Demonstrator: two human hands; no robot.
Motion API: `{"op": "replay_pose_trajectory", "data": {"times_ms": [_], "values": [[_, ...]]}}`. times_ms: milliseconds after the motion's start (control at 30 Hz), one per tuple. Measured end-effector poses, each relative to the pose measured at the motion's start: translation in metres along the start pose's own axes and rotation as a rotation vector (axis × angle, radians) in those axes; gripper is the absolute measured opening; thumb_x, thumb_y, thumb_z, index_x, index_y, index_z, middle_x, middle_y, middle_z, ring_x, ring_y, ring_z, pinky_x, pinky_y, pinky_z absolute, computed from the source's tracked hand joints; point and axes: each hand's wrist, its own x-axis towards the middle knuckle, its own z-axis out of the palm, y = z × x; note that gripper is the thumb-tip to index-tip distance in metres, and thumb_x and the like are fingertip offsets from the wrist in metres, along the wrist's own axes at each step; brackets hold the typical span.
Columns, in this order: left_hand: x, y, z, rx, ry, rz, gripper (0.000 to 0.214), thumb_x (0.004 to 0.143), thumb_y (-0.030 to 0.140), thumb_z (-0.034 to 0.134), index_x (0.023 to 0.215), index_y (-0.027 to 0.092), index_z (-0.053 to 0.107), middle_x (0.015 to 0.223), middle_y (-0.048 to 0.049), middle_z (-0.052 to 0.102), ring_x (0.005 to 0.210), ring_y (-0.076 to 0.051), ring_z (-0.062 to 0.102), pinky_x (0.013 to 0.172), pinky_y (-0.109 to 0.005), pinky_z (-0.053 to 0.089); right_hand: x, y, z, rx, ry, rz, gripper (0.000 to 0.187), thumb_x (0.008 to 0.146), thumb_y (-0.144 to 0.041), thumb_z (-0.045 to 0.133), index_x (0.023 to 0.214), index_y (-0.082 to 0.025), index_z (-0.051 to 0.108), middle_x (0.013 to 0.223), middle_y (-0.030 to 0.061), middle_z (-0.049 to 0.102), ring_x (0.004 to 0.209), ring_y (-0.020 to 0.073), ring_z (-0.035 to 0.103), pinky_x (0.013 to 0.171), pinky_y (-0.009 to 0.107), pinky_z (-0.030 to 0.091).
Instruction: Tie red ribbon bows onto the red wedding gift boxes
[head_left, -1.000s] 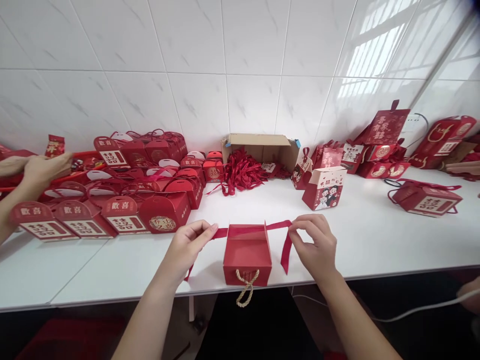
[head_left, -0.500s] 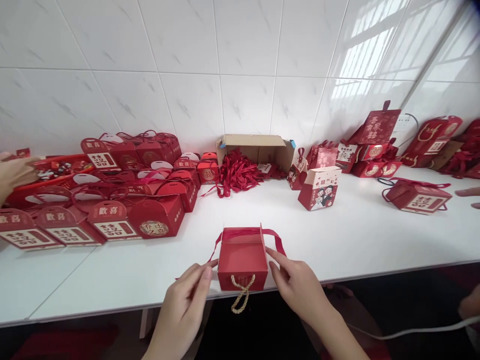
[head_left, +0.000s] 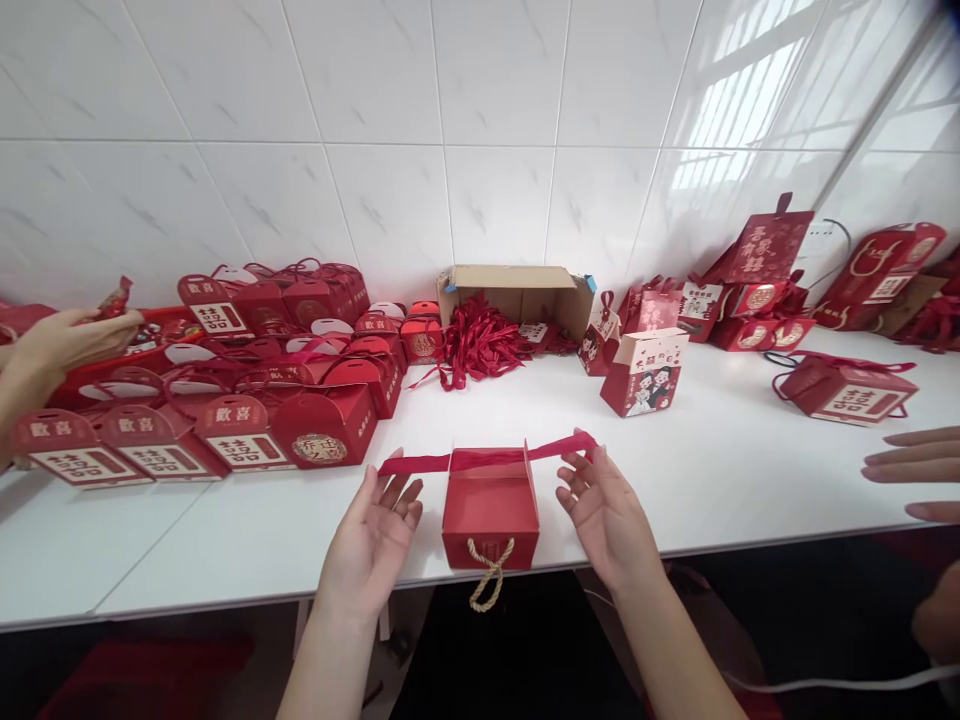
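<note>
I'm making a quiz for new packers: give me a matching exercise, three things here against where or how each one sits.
Things:
1 rope-handled box
2 cardboard carton
3 ribbon

States:
A lying on its side, far back
B stretched flat from left to right
C at the near edge of the table

Pairs: 1-C, 2-A, 3-B

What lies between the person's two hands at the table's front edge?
In the head view, a small red box, a red ribbon stretched across its top, sits between the left hand and right hand.
</note>
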Motion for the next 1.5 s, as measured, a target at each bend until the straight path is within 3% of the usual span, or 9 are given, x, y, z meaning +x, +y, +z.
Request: {"op": "replay_pose_trajectory", "data": {"times_ms": [200,333,467,600,700,867,1000,1133,1500], "values": [[0.002,0.017,0.005,-0.045,0.024,0.037,0.018,0.088,0.02,0.052,0.078,0.018,0.066,0.073,-0.0016,0.065,0.066,-0.011,0.063,0.059,-0.022,0.053,0.009,-0.013,-0.003,0.062,0.061,-0.076,0.01,0.072,-0.028,0.074,0.076,-0.023,0.067,0.077,-0.0022,0.067,0.071,0.0108,0.064,0.059,0.02,0.053],[-0.001,0.027,0.014,-0.015,0.007,0.199,0.013,0.087,0.022,0.056,0.088,0.019,0.069,0.083,-0.0002,0.069,0.069,-0.01,0.063,0.061,-0.021,0.053,0.007,-0.021,0.002,0.021,0.089,-0.184,0.016,0.067,-0.022,0.078,0.08,-0.023,0.069,0.073,-0.0034,0.067,0.062,0.0079,0.063,0.058,0.019,0.054],[-0.001,0.035,0.022,0.043,-0.032,0.387,0.008,0.076,0.025,0.07,0.083,0.021,0.069,0.082,0.0038,0.07,0.071,-0.008,0.063,0.065,-0.02,0.052,0.006,-0.031,0.011,0.004,0.068,-0.293,0.011,0.07,-0.028,0.076,0.078,-0.022,0.07,0.075,-0.0025,0.068,0.065,0.0085,0.063,0.059,0.021,0.055],[-0.002,0.041,0.031,0.131,-0.116,0.555,0.011,0.07,0.03,0.075,0.074,0.022,0.069,0.082,0.0033,0.072,0.077,-0.011,0.065,0.075,-0.025,0.052,0.009,-0.04,0.02,-0.162,0.061,-0.497,0.011,0.069,-0.027,0.077,0.075,-0.02,0.071,0.076,-0.0005,0.069,0.073,0.0109,0.064,0.068,0.025,0.056],[-0.005,0.044,0.042,0.207,-0.162,0.678,0.011,0.072,0.032,0.073,0.073,0.022,0.071,0.081,0.0018,0.072,0.079,-0.013,0.066,0.079,-0.029,0.052,0.011,-0.05,0.029,-0.338,0.056,-0.651,0.019,0.068,-0.028,0.078,0.084,-0.02,0.072,0.071,-0.0003,0.068,0.065,0.0116,0.063,0.061,0.026,0.055],[-0.013,0.052,0.067,0.276,-0.219,0.842,0.012,0.066,0.022,0.078,0.078,0.021,0.073,0.087,0.0005,0.073,0.086,-0.015,0.066,0.082,-0.029,0.052,0.011,-0.073,0.057,-0.525,-0.06,-0.818,0.014,0.075,-0.033,0.071,0.079,-0.02,0.073,0.076,0.0023,0.069,0.071,0.016,0.065,0.066,0.03,0.057],[-0.018,0.057,0.088,0.382,-0.317,0.895,0.015,0.066,0.021,0.077,0.081,0.019,0.075,0.084,-0.0017,0.073,0.079,-0.013,0.066,0.078,-0.025,0.053,0.013,-0.086,0.083,-0.586,-0.228,-0.806,0.02,0.075,-0.03,0.071,0.093,-0.023,0.072,0.071,-0.0009,0.069,0.066,0.0145,0.065,0.061,0.029,0.057],[-0.022,0.055,0.102,0.459,-0.35,0.891,0.018,0.064,0.023,0.079,0.079,0.017,0.074,0.079,-0.003,0.073,0.075,-0.015,0.067,0.076,-0.027,0.053,0.019,-0.089,0.1,-0.569,-0.349,-0.725,0.015,0.076,-0.032,0.069,0.085,-0.021,0.074,0.076,0.0006,0.071,0.071,0.0159,0.067,0.065,0.03,0.058],[-0.019,0.045,0.114,0.422,-0.531,0.727,0.016,0.069,0.027,0.075,0.082,0.018,0.073,0.078,-0.0022,0.072,0.076,-0.013,0.065,0.079,-0.027,0.05,0.023,-0.09,0.114,-0.478,-0.543,-0.55,0.019,0.072,-0.032,0.073,0.088,-0.021,0.072,0.081,0.0004,0.073,0.074,0.0135,0.067,0.07,0.029,0.056]]}}
